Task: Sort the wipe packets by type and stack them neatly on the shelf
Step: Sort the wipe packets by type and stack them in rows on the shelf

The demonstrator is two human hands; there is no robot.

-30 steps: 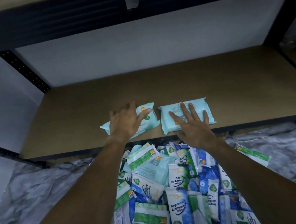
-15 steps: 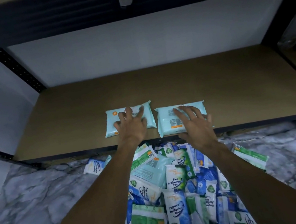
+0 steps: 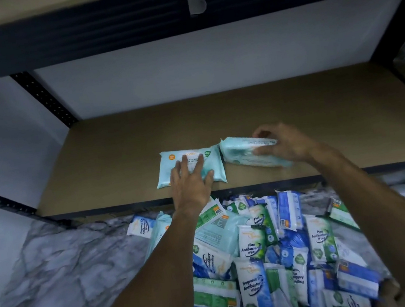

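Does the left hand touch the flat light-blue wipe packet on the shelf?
Touching. The head view shows the left hand, fingers straight, lying on the flat light-blue plastic wipe packet.

Blur across the right hand (image 3: 290, 144) and the packet (image 3: 241, 150) in its grip; packet pile (image 3: 256, 271) partly below the bottom edge.

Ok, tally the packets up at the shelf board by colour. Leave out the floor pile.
Pale blue: 2, the flat packet under the left hand and the tilted packet in the right hand.
Green: 0.
Dark blue: 0.
Total at the shelf: 2.
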